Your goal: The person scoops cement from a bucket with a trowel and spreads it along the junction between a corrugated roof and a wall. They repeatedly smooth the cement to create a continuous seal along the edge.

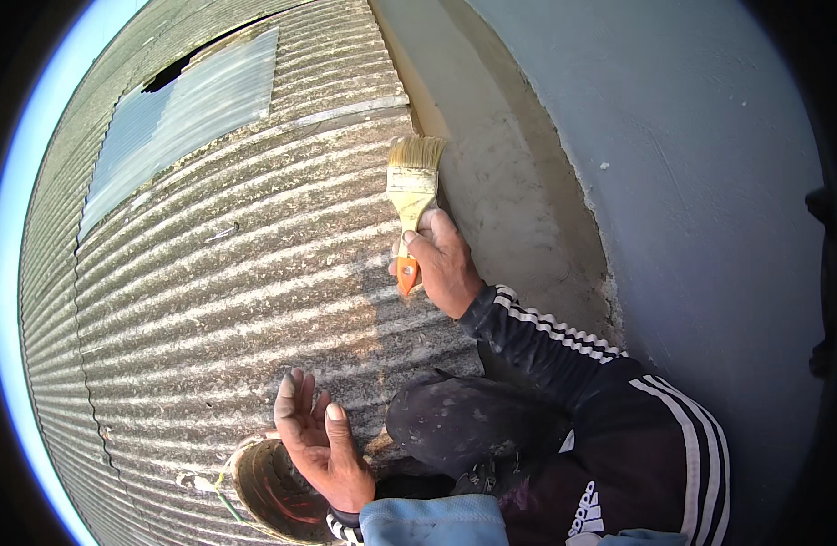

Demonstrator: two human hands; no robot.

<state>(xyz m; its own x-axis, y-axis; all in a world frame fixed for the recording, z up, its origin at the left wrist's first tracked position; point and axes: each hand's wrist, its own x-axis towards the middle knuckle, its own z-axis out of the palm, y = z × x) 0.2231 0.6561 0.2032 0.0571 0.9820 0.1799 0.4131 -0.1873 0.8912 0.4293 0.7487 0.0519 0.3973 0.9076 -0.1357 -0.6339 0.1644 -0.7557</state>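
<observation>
My right hand [447,264] grips a flat paintbrush [411,187] by its handle, which ends in an orange tip with a hole. Its pale bristles point away from me, near the edge where the corrugated roof [245,273] meets the wall. My left hand [320,441] is lower down, palm turned up, fingers spread and slightly curled, with nothing in it. Just beside and partly behind that hand stands a round bucket [254,487] with a dark, reddish-stained inside and a thin wire handle; the hand covers part of its rim.
A grey wall [700,209] rises on the right, with a rough plaster strip [518,182] along its foot. Translucent sheeting [186,127] covers part of the roof at the far left, beside a dark gap [177,73]. My bent knee [477,423] rests close to the roof's right edge.
</observation>
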